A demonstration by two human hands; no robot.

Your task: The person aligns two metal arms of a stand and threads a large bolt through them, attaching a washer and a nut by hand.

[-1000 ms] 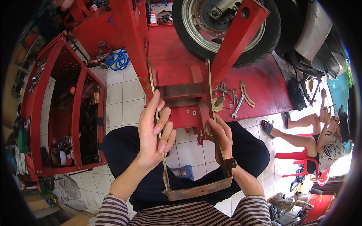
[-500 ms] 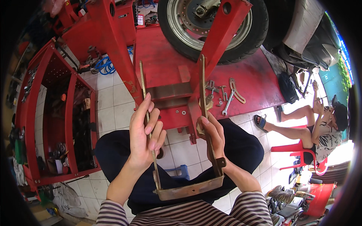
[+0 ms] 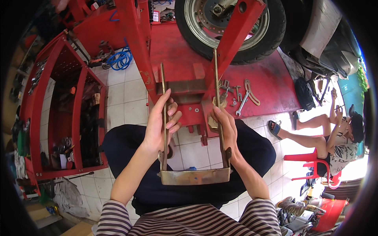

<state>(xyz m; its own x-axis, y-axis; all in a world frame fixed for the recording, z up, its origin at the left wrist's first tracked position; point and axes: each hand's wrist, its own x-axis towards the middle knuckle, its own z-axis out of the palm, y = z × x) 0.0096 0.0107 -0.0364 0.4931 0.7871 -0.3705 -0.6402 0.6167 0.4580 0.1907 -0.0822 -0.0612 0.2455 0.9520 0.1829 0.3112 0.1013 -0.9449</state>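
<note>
Over my lap I hold a U-shaped metal bracket, its crossbar toward me and its two long flat arms pointing away. My left hand is closed round the left arm, with the thumb stretched along it. Round the right arm my right hand is closed, partly hiding a brass-coloured piece beside it. Beyond the arm tips stand the slanted red uprights of a steel frame, joined low down by a dark metal crosspiece. An open-end wrench, a curved slotted plate and several bolts lie to the right.
A wheel with its tyre stands on the red platform. At left is a red tool cart, with a coiled blue hose behind it. A seated person occupies a red chair at right.
The bracket's crossbar has swung up and away from my body, and its arms now stand more upright and parallel. Both hands stay on it. My view has shifted slightly left.
</note>
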